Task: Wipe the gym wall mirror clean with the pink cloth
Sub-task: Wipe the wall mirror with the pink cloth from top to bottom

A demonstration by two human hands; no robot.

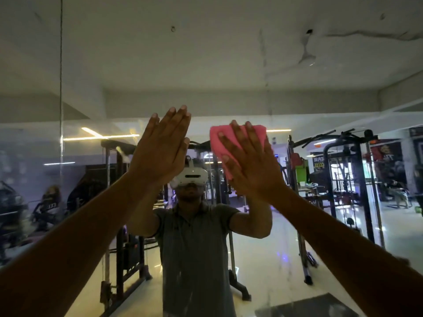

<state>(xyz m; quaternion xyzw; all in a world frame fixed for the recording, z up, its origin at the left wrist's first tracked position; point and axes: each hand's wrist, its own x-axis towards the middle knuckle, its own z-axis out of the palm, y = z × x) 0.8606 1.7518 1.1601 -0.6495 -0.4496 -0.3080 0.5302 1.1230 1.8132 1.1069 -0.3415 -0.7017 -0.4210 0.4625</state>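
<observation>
Head camera view, facing a gym wall mirror (pixel 229 65) at close range. A pink cloth (pixel 219 143), folded into a small pad, lies flat against the glass at about head height, right of centre. The right hand (pixel 254 163) presses it there, fingers straight and slightly spread over its back; nothing is curled round it. The cloth looks soft, light and limp, so it would likely bunch or slide out unless the palm keeps even pressure across its middle; holding it flat under the whole hand seems the surest grip. The left hand (pixel 160 152) is raised beside it, fingers straight and close together, at or near the glass; whether it touches is unclear. The mirror is hard, smooth and breakable. It reflects the person, weight machines (pixel 348 179) and a ceiling fan (pixel 306 58).
</observation>
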